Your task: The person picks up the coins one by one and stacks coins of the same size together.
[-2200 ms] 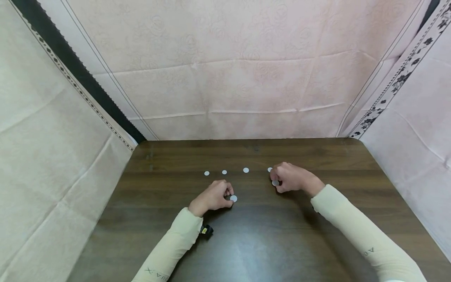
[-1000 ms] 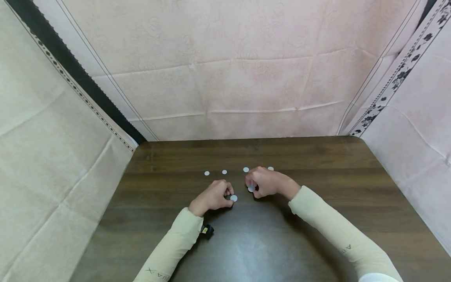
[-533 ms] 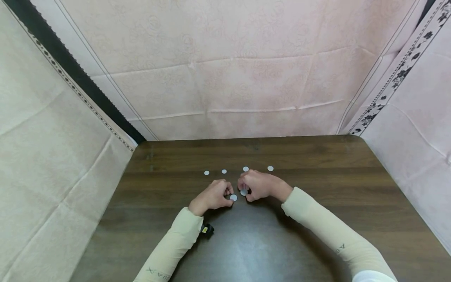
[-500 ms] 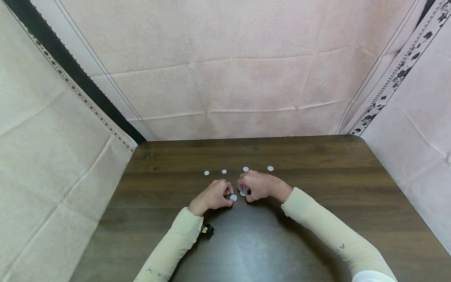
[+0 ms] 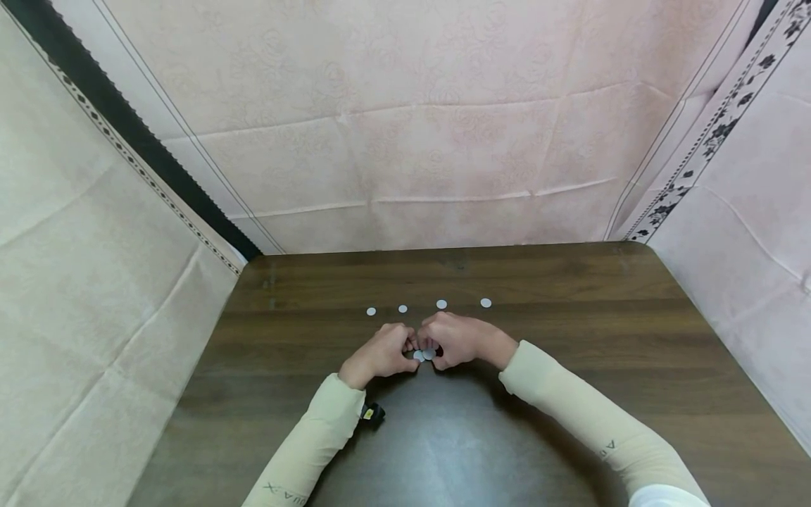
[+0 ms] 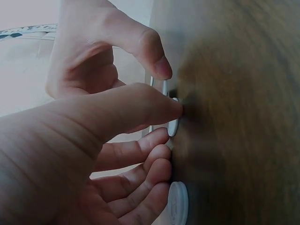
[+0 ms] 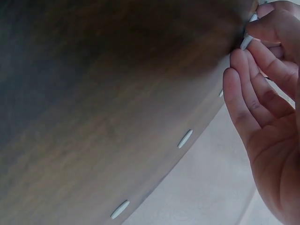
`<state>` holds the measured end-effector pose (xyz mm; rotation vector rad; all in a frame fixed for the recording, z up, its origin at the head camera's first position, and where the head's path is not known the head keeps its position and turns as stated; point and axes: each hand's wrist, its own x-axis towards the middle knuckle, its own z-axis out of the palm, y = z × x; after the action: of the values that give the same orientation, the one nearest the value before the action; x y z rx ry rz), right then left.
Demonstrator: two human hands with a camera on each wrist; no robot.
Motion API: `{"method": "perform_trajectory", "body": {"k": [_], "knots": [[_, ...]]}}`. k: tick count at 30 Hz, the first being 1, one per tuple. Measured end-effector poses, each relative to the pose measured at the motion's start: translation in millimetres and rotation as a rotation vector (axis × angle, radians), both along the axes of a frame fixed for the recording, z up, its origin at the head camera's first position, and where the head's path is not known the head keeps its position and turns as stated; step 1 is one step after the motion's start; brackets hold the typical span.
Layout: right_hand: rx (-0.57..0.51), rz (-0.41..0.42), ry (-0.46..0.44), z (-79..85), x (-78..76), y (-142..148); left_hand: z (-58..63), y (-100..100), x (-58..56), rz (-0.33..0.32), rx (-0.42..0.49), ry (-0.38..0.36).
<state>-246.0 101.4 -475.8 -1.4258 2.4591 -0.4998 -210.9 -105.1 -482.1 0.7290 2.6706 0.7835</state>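
Note:
In the head view my left hand (image 5: 380,354) pinches a small white disc (image 5: 418,356) between thumb and fingers, low over the table. My right hand (image 5: 461,339) holds a second white disc (image 5: 429,354) close against the first one. From above the two discs seem to meet or overlap slightly. The left wrist view shows the left hand's disc (image 6: 173,128) nearly edge-on under the thumb, with the right hand's disc (image 6: 165,87) just beyond. Fingers partly cover the right hand's disc (image 7: 246,42) in the right wrist view. Whether either disc touches the wood cannot be told.
Several more white discs lie spaced in a row behind the hands, from the leftmost disc (image 5: 371,311) to the rightmost disc (image 5: 486,303). The brown wooden table (image 5: 405,451) ends at a pale curtain (image 5: 405,176). A small black device (image 5: 372,413) sits at the left wrist.
My right hand has moved left and slightly nearer with its disc, from the far right of the row up to the left hand's disc. The left hand has stayed still.

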Motion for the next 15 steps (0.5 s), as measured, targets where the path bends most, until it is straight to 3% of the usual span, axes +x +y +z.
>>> {"method": "perform_trajectory", "body": {"k": [15], "knots": [[0.005, -0.006, 0.045, -1.1, 5.8, -5.3, 0.6, -0.4, -0.2, -0.02, -0.007, 0.004]]}}
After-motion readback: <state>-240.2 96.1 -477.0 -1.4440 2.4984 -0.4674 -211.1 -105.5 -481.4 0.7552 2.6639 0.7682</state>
